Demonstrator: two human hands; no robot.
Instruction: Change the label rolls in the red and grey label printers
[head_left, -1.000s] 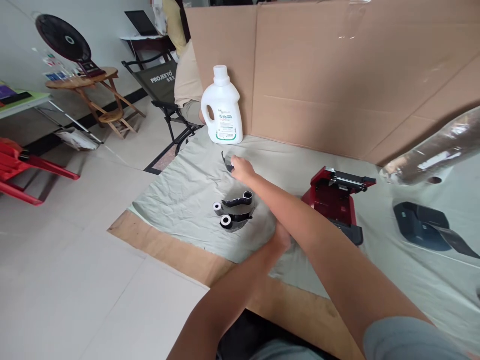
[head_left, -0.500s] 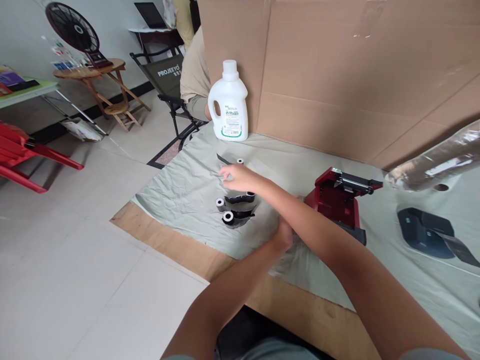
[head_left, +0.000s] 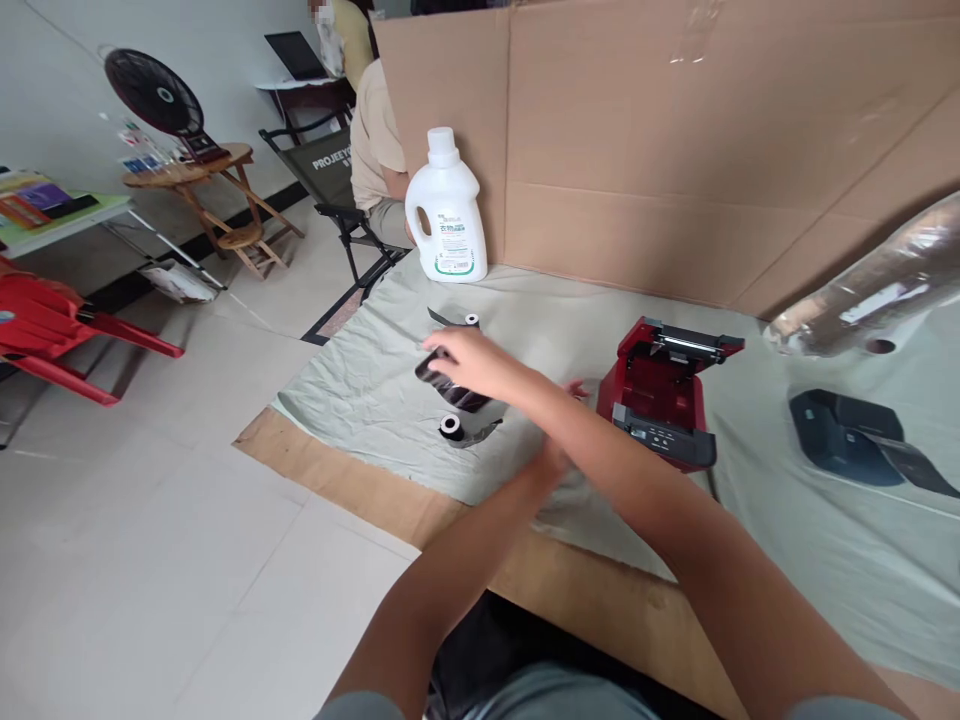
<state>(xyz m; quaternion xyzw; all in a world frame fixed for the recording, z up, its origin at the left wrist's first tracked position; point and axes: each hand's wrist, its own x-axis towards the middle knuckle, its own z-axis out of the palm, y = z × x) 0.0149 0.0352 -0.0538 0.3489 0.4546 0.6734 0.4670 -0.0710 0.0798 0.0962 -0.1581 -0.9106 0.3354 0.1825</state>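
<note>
Bottle (head_left: 448,215): smooth white plastic, soft sheen. Behind bottle: panel (head_left: 622,150), matt brown cardboard, creased; tape (head_left: 694,30), clear, glossy. Beneath bottle: cloth (head_left: 360,390), matt, wrinkled. Nearer than bottle: dark strip (head_left: 465,397), glossy; board (head_left: 337,470), bare wood. Right of bottle: device (head_left: 660,392), red plastic, glossy; wrapped roll (head_left: 862,280), shiny film, crinkled. Left of bottle: chair (head_left: 45,312), red plastic, smooth.

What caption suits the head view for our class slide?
Right hand at a dark strip, left hand beside an open red machine, white bottle standing behind.
</note>
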